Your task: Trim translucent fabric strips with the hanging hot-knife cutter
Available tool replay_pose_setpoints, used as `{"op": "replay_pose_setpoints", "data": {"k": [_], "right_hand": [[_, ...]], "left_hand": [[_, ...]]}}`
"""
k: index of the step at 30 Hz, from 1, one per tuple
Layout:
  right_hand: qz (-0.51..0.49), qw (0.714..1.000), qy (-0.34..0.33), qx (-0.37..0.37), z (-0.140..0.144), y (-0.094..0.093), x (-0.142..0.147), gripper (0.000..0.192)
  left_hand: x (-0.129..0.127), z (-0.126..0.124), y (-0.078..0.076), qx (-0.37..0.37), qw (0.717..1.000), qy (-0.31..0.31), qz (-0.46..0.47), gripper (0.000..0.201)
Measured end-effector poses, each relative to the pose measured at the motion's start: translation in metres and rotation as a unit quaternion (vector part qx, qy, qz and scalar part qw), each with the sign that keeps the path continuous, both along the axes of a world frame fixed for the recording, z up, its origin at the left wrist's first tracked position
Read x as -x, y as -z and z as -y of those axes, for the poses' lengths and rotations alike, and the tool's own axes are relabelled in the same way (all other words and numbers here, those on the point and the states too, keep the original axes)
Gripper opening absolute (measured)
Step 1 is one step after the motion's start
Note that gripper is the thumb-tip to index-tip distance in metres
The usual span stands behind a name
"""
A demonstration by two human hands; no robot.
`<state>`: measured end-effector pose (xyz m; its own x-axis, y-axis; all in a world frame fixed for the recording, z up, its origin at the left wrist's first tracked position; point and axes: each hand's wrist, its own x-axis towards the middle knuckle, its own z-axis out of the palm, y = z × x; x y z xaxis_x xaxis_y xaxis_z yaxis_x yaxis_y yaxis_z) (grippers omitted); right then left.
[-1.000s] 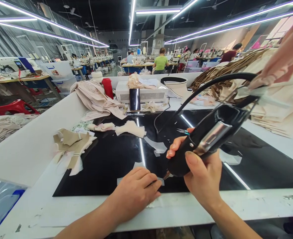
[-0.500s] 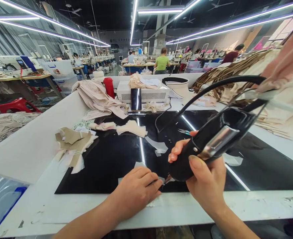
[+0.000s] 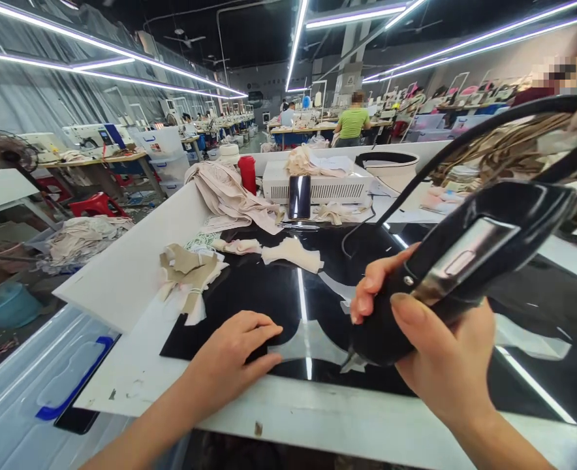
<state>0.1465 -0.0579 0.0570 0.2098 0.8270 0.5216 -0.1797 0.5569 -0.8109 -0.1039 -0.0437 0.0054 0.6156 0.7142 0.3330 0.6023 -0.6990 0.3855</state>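
Handheld black cutting tool (image 3: 445,274) with a metal plate on its body, gripped firmly in the right hand (image 3: 435,352), fingers wrapped round the barrel and thumb laid along its top; its tip meets a pale translucent fabric piece (image 3: 312,343) lying on the glossy black work mat (image 3: 249,294) near the table's front edge. The left hand (image 3: 234,352) rests flat on the mat just left of the piece, fingers loosely curled and holding nothing that can be made out. Compared with half a second earlier, the left hand has slid leftward off the piece, the piece now shows as a wider curved shape, and the view has swung left so that a blue-handled plastic bin lid (image 3: 48,398) shows more fully. No writing is legible. A black cord (image 3: 465,134) arcs from the tool over the table. Farther back lie a bundle of tan fabric cutouts (image 3: 188,274), cream fabric pieces (image 3: 293,253), a dark phone (image 3: 299,196) standing against a white box unit (image 3: 327,188), and a red bottle (image 3: 247,173); a person in a green shirt (image 3: 353,124) works at a distant table
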Motion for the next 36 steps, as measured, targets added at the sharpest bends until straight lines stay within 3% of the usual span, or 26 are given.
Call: {"op": "replay_pose_setpoints", "data": {"k": [5,12,26,30,36], "right_hand": [[-0.053,0.998,-0.036,-0.016,-0.012,0.009,0.038,0.032],[-0.060,0.996,-0.057,-0.029,-0.023,0.012,0.064,0.034],[-0.054,0.997,-0.037,-0.033,-0.025,0.019,0.069,0.031],[-0.057,0.997,-0.032,-0.036,-0.025,0.019,0.068,0.033],[-0.062,0.997,-0.039,-0.029,-0.023,0.020,0.070,0.032]], "left_hand": [[0.010,0.009,0.016,0.018,0.999,-0.035,0.012,0.035],[0.000,0.012,0.024,0.021,0.997,-0.055,0.057,0.020],[-0.002,0.011,0.028,0.035,0.992,-0.075,0.095,0.009],[-0.004,0.012,0.026,0.044,0.993,-0.076,0.078,0.022],[-0.009,0.011,0.027,0.055,0.990,-0.104,0.073,0.015]]}}
